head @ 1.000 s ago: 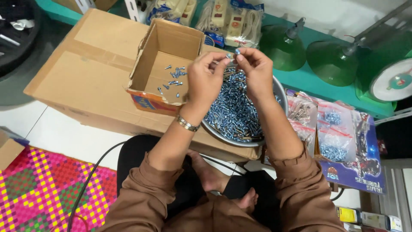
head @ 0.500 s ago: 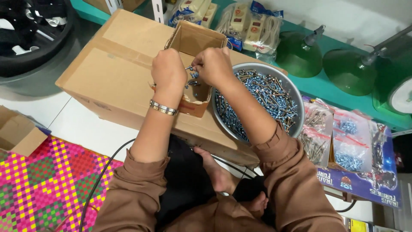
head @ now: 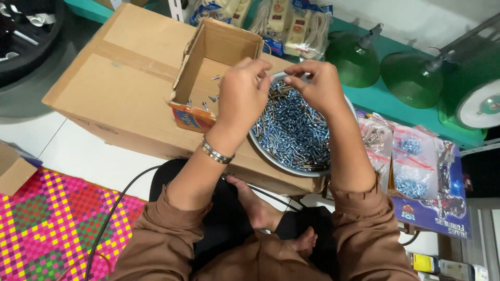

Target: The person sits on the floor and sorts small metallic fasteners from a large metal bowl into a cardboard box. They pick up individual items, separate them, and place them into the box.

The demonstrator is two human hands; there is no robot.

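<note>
Head camera: my left hand [head: 244,96] and right hand [head: 319,86], fingers pinched nearly closed on small screws, meet above the metal bowl of screws [head: 297,136], just beside the small open cardboard box [head: 205,78] on a large carton [head: 122,78]

Hidden behind the left hand [head: 244,96]: the near left rim of the metal bowl [head: 271,152] and part of the heap of screws [head: 297,130]. Too small to tell: whatever sits pinched between the fingertips [head: 268,73] of both hands, the right hand [head: 317,86] curled over it. Too small to make out singly: the few screws on the floor of the small open carton [head: 208,73]. Cut off at the top edge: the packaged power strips [head: 291,23]. Cut at the top left corner: the black round tray [head: 31,41]. Cut off at the right edge: the white dial of the green scale [head: 482,106]. Blurred and unreadable: the contents of the clear plastic bags [head: 411,166].
</note>
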